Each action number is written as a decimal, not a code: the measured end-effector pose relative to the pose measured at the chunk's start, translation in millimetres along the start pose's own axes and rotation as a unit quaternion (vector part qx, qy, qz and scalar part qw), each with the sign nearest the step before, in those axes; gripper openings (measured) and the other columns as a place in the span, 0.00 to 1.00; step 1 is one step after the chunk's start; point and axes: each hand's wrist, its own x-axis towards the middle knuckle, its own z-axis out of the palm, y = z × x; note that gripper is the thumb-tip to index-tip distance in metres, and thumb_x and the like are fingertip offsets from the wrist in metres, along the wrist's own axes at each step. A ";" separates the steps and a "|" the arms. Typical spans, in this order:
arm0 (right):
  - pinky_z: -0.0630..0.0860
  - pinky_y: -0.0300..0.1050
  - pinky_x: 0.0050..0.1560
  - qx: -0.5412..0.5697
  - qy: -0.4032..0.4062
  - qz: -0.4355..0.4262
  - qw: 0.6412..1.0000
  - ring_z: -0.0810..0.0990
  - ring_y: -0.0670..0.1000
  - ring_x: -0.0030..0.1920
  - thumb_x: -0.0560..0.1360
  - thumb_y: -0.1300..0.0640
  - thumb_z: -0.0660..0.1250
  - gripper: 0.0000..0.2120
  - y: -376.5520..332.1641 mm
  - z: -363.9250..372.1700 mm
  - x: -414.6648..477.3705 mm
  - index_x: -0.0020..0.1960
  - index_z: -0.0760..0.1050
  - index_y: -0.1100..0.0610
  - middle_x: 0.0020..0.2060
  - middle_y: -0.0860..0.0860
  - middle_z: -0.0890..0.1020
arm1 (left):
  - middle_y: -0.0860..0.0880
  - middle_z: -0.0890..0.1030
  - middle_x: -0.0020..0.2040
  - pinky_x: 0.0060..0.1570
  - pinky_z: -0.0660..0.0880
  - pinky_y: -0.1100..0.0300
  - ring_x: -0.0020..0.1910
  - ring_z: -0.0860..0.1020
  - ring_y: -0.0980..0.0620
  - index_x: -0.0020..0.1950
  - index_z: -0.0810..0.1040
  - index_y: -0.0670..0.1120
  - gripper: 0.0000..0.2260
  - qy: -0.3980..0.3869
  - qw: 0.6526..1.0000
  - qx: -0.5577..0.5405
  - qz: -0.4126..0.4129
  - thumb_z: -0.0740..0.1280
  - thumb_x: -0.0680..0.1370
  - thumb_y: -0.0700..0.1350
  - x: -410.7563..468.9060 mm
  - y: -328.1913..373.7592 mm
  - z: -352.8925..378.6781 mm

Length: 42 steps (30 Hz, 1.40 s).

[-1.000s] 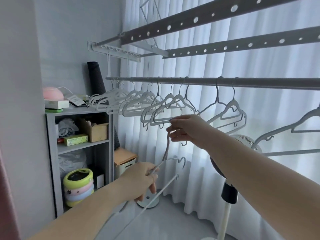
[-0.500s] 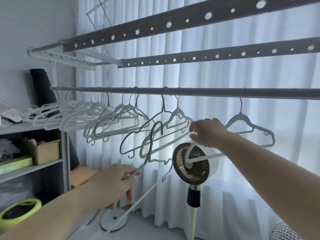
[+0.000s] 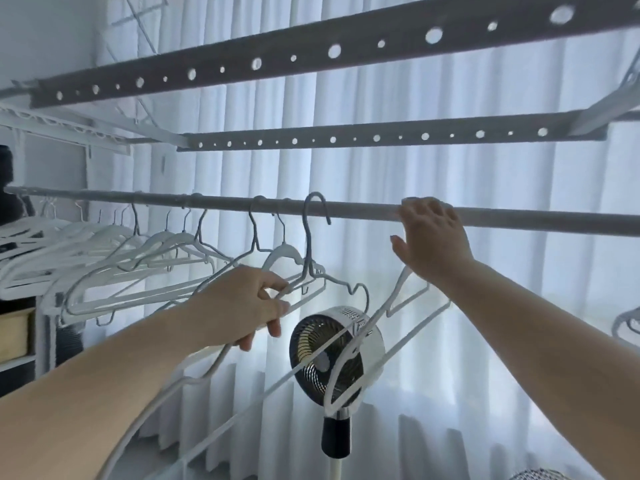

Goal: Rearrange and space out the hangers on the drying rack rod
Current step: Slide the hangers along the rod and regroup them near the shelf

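Note:
The drying rack rod [image 3: 363,208] runs across the middle of the view. Several white hangers [image 3: 114,261] hang bunched along its left half. My left hand [image 3: 247,304] grips the shoulder of a grey hanger [image 3: 308,258]; its hook arches over the rod just right of the bunch. My right hand [image 3: 431,239] is up at the rod further right, fingers against it, holding the top of a white hanger [image 3: 403,292] that slants down and left below the wrist. The hand hides that hanger's hook.
Two perforated rack bars [image 3: 311,53] cross overhead. A standing fan [image 3: 337,355] is below the hands, in front of white curtains [image 3: 485,306]. A shelf unit [image 3: 20,334] stands at the left edge. Another hanger [image 3: 627,322] shows at the far right.
Both hands have risen. The left hand lifted the grey hanger from waist height until its hook reached the rod. The right hand brought the white hanger's top up to the rod.

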 end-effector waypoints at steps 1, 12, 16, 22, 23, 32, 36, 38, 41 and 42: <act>0.53 0.48 0.71 -0.004 -0.009 0.019 1.000 0.62 0.56 0.70 0.78 0.54 0.58 0.22 8.4 1.0 3.4 0.69 0.63 0.58 0.69 0.53 0.67 | 0.54 0.79 0.22 0.17 0.65 0.70 0.12 0.67 0.58 0.48 0.72 0.52 0.06 0.000 1.000 0.008 0.008 0.63 0.77 0.41 8.1 7.1 3.8; 0.56 0.48 0.67 -0.022 0.010 -0.012 1.000 0.66 0.56 0.66 0.78 0.54 0.58 0.21 40.7 16.9 17.0 0.69 0.62 0.55 0.66 0.51 0.71 | 0.54 0.79 0.29 0.20 0.66 0.71 0.15 0.69 0.60 0.58 0.74 0.47 0.10 0.016 0.999 0.044 0.013 0.61 0.78 0.43 78.7 42.7 42.9; 0.57 0.46 0.65 -0.029 0.030 -0.041 0.998 0.67 0.56 0.65 0.77 0.54 0.59 0.23 46.4 19.9 18.2 0.71 0.61 0.55 0.66 0.51 0.71 | 0.54 0.79 0.30 0.19 0.67 0.71 0.13 0.68 0.60 0.59 0.74 0.46 0.10 0.001 0.999 0.033 0.005 0.61 0.78 0.43 91.0 46.8 55.4; 0.58 0.46 0.64 -0.030 0.034 -0.067 0.997 0.67 0.56 0.65 0.78 0.55 0.59 0.24 49.7 19.8 21.7 0.72 0.60 0.56 0.67 0.51 0.71 | 0.53 0.78 0.30 0.17 0.65 0.72 0.13 0.68 0.60 0.61 0.72 0.45 0.12 -0.028 0.999 0.028 0.004 0.61 0.78 0.43 98.5 50.0 73.7; 0.58 0.46 0.64 -0.029 0.035 -0.070 0.997 0.67 0.56 0.66 0.78 0.54 0.59 0.24 50.2 19.5 22.3 0.72 0.60 0.55 0.67 0.50 0.71 | 0.54 0.78 0.30 0.17 0.65 0.72 0.13 0.68 0.60 0.62 0.72 0.45 0.12 -0.031 0.999 0.030 0.003 0.61 0.78 0.43 98.4 49.4 76.4; 0.64 0.53 0.61 0.000 0.057 -0.076 0.995 0.73 0.60 0.61 0.75 0.55 0.64 0.23 51.2 26.1 23.8 0.68 0.68 0.60 0.62 0.56 0.77 | 0.54 0.79 0.30 0.20 0.68 0.72 0.16 0.70 0.60 0.62 0.71 0.46 0.13 -0.042 0.999 0.015 0.000 0.61 0.78 0.46 94.8 43.7 81.8; 0.60 0.49 0.64 -0.005 0.052 -0.079 0.995 0.69 0.57 0.64 0.77 0.51 0.60 0.24 49.6 25.7 23.7 0.70 0.63 0.57 0.65 0.53 0.73 | 0.54 0.79 0.32 0.23 0.71 0.70 0.23 0.73 0.57 0.61 0.71 0.48 0.13 -0.047 0.999 -0.006 -0.011 0.61 0.78 0.49 90.2 43.1 82.2; 0.60 0.50 0.64 -0.001 0.054 -0.077 0.996 0.69 0.58 0.64 0.77 0.51 0.60 0.24 49.6 25.6 22.9 0.70 0.63 0.57 0.65 0.53 0.73 | 0.53 0.78 0.32 0.24 0.72 0.69 0.24 0.74 0.55 0.61 0.71 0.48 0.13 -0.041 0.999 -0.020 -0.019 0.62 0.78 0.49 86.5 41.8 82.9; 0.60 0.50 0.64 0.007 0.059 -0.071 0.996 0.70 0.58 0.64 0.77 0.51 0.60 0.24 49.5 25.0 21.5 0.70 0.64 0.57 0.65 0.54 0.73 | 0.55 0.78 0.32 0.24 0.72 0.70 0.25 0.74 0.56 0.61 0.71 0.48 0.13 -0.027 0.999 -0.018 -0.012 0.62 0.77 0.49 79.7 39.4 84.6; 0.59 0.49 0.64 0.008 0.058 -0.069 0.996 0.69 0.58 0.64 0.77 0.51 0.59 0.23 49.4 24.9 21.7 0.70 0.64 0.57 0.65 0.53 0.73 | 0.55 0.78 0.33 0.27 0.74 0.69 0.26 0.75 0.56 0.61 0.72 0.49 0.14 -0.015 1.000 -0.006 -0.005 0.62 0.77 0.50 77.9 38.5 84.1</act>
